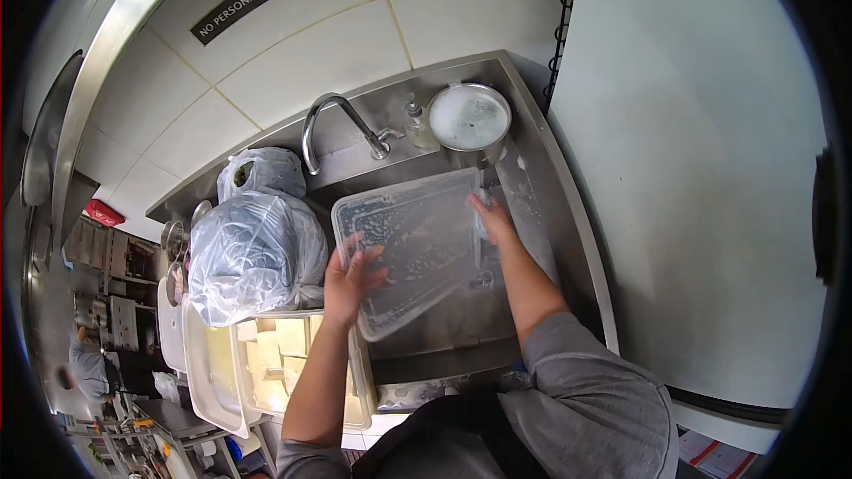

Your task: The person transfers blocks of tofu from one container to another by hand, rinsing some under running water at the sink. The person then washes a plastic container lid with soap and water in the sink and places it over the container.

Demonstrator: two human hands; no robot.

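Observation:
Over the steel sink, a clear rectangular plastic lid or shallow container [413,239] with soap suds on its surface is held tilted between both hands. My left hand [353,277] grips its left edge, fingers spread and partly seen through the plastic. At its right edge is my right hand [490,217], fingers closed around the rim and something pale and soapy that I cannot make out clearly. Behind it stand a curved faucet [333,99], a soap pump bottle [415,124] and a round metal pot [469,117] of foamy water.
Tied plastic bags [257,253] sit left of the sink. Below them, a tub [280,359] holds pale yellow blocks beside another tub [213,377]. A white panel [692,168] rises at the right. Another person [89,368] stands far left.

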